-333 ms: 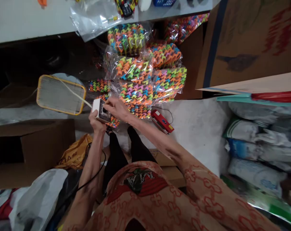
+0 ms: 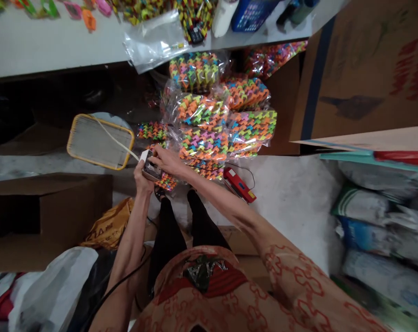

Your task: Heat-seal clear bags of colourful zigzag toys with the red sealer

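Observation:
My left hand grips a small white box-like device from below, with a white cord running off it to the upper left. My right hand reaches over from the right, its fingers pinched on the top of the same device. Both hands are held out in front of my knees, just above the floor. Directly beyond them lies a heap of clear bags full of multicoloured plastic pieces.
A yellow-rimmed mesh paddle lies left of the hands. A red device with a wire lies right on the white floor. Cardboard boxes stand left and upper right. A white table spans the top; sacks pile right.
The view has shifted, so everything sits slightly lower and to the right. Both hands keep hold of the white device, now tilted flatter.

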`<state>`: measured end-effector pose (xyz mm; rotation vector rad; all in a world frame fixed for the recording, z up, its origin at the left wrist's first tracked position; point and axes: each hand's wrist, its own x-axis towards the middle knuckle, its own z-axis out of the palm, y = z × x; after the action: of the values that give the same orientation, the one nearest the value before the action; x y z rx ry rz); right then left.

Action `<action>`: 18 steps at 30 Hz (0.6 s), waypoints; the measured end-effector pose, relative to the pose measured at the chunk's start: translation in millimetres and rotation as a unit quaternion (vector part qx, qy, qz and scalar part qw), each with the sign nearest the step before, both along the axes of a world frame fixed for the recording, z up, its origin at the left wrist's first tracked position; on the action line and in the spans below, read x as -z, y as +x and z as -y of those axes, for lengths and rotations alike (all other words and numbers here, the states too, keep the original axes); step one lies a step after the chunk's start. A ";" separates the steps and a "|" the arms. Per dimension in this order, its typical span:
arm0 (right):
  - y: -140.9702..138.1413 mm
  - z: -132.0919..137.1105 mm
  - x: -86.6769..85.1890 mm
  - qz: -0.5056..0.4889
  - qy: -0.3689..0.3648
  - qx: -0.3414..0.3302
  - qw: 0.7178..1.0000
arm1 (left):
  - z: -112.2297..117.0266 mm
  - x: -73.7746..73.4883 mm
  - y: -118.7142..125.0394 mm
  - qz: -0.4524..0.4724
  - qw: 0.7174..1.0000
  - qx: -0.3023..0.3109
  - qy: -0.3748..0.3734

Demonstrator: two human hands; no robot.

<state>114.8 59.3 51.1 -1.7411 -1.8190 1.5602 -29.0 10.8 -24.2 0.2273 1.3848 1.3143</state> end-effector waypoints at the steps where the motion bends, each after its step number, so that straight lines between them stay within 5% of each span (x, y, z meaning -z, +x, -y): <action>1: -8.0 -6.3 2.8 0.016 0.001 -0.010 1.000 | -7.6 6.3 -9.3 0.003 1.000 0.002 0.004; 6: -48.5 -40.4 21.1 0.055 0.106 -0.017 0.993 | -68.4 42.4 -76.0 0.022 0.998 0.061 -0.002; 9: -52.7 -29.8 44.1 0.073 0.188 0.053 0.978 | -115.0 69.4 -122.1 -0.024 0.994 0.097 -0.042; 13: -27.5 55.7 96.7 0.060 0.160 0.163 0.972 | -174.1 109.5 -173.9 -0.110 0.986 0.111 -0.064; 16: 1.1 151.0 134.0 0.099 0.006 0.184 0.978 | -204.2 133.1 -196.1 -0.183 0.964 0.177 -0.073; 18: 17.6 211.6 146.8 0.163 -0.115 0.206 0.958 | -213.7 141.1 -198.7 -0.243 0.934 0.252 -0.066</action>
<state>132.5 -152.3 -95.6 -2.4173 -1.2965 1.4195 -227.7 224.5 -165.2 0.8028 1.6746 0.7537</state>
